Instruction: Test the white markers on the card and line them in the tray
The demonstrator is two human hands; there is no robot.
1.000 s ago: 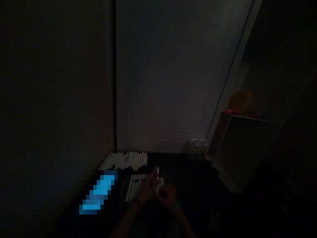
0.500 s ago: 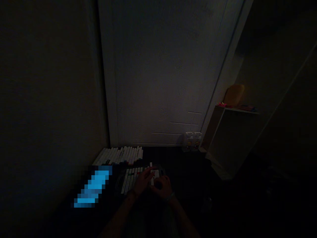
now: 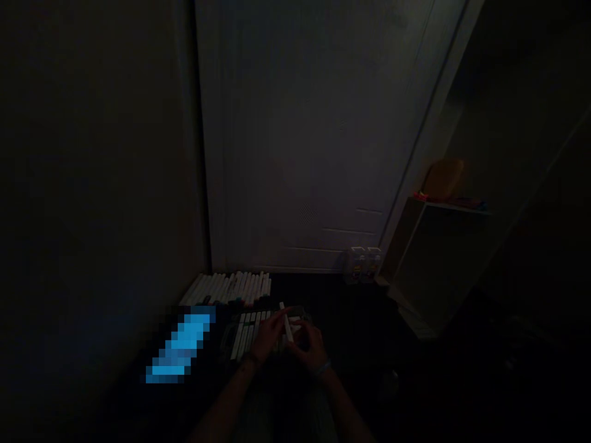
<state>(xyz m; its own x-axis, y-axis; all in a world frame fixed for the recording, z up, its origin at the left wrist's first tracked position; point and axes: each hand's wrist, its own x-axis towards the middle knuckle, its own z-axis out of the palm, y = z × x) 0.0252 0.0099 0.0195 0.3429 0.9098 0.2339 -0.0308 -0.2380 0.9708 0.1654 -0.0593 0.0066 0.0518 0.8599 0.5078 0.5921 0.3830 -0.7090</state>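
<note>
A white marker (image 3: 287, 325) is tilted over a clear case (image 3: 226, 342) on the dark table. The fingers of my left hand (image 3: 268, 335) are closed at its upper part. My right hand (image 3: 311, 346) pinches near its lower end, thumb and fingers curled into a ring. Several white markers (image 3: 241, 335) lie side by side in the case, to the left of and partly under my left hand. Poor light hides the fingertips' fine detail.
A row of several white markers (image 3: 231, 288) lies at the back left of the table. A bright, pixelated blue rectangle (image 3: 180, 344) is left of the case. Two clear containers (image 3: 364, 266) stand at the back right, near a cabinet (image 3: 443, 258). A pale door (image 3: 305, 135) rises behind.
The marker has tilted further, its lower end shifting right, and my right hand's fingers have opened into a wider ring. The whole view has shifted slightly.
</note>
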